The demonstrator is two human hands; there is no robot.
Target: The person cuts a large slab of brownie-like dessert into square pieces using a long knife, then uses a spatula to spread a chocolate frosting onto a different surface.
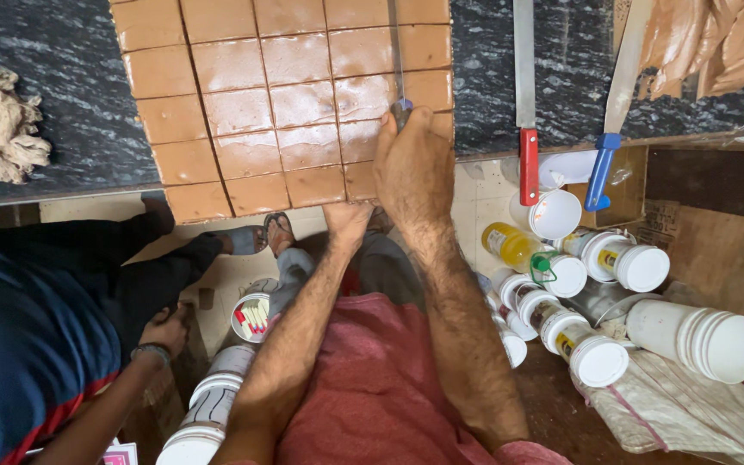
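Hands: right seemingly grips knife, left braces slab.

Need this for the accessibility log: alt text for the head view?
The right hand grips a knife whose blade cuts a glossy brown slab scored into squares on a dark stone counter; the left hand rests at the slab's near edge. White-lidded plastic jars crowd the right.

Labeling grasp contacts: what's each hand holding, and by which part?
Right hand grips a long knife by its handle, blade lying along a cut in the brown slab. Left hand holds nothing, resting at the slab's near edge.
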